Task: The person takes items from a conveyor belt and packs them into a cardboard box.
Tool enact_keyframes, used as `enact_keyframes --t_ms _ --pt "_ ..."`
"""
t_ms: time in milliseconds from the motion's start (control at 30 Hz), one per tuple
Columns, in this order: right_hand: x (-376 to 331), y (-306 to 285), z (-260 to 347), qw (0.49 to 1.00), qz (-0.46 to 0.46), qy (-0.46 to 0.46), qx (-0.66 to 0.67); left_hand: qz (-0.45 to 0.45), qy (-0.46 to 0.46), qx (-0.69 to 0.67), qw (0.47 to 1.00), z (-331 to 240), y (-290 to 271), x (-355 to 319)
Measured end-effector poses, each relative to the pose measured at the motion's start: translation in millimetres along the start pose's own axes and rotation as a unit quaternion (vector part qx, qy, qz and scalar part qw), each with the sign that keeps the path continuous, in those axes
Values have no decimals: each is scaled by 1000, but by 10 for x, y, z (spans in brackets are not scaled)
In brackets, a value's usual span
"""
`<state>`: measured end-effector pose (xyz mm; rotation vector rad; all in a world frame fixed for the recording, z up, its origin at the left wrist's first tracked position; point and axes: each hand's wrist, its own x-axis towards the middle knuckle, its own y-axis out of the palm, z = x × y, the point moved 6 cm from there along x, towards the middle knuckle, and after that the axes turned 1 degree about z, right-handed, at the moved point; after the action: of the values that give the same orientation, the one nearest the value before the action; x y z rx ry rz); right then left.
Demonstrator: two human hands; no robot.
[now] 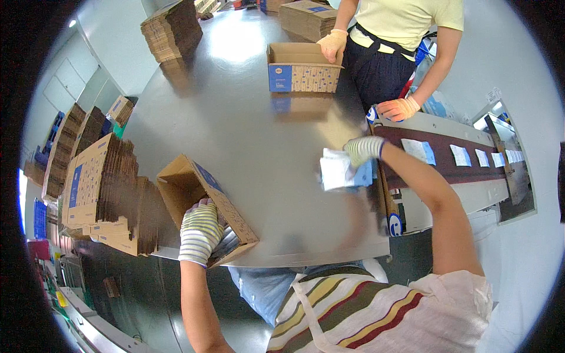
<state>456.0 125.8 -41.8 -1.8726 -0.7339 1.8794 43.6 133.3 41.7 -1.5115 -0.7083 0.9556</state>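
Far left, by the table's edge: stacks of flattened cartons (88,188), brown with blue panels, just beside the open box

Open box (176,183) at the table's near left corner, mouth up; long axis slants from far left to near right, toward the wearer's body

Left hand (200,232), striped glove, reaches down inside it, fingers together, back of hand up; whether it grips anything, cannot tell; greyish packets (228,242) show beside it, against the box's near end

Bare grey table (265,176) between the two hands; farther off, a second open box (315,79), a co-worker's gloved hand (333,45) on its rim

Right hand (364,151), well apart from the box, pinching white-and-blue pouches (335,169) over the table's right side; pouches blurred, their long axis unclear; from them the open box lies left and nearer the body, left hand the closer to it

Far right: dark red conveyor belt (438,169), similar pouches in a row
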Motion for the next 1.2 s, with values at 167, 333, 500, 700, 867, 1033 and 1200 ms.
enact_keyframes --t_ms 167,333,500,700,867,1033,1200 --pt "-729 306 1283 923 -328 -103 -170 -12 -21 -14 1000 22 17 -42" --pt "-496 265 1175 849 -280 -313 322 -20 11 -12 1000 -44 5 26" --pt "-1170 -1155 2133 557 -295 -539 559 34 -29 -16 999 5 15 25" --pt "-607 -1775 3140 626 -354 -488 495 -23 -2 -34 999 51 129 55" --pt "-247 -1733 3436 832 -436 -276 204 -45 35 -88 994 -12 94 68" --pt "-191 -1704 3569 894 -395 -212 -28 -49 33 -69 996 -60 51 49" --pt "-679 -1782 3130 689 -515 -419 291 -81 42 -41 995 -129 97 13"
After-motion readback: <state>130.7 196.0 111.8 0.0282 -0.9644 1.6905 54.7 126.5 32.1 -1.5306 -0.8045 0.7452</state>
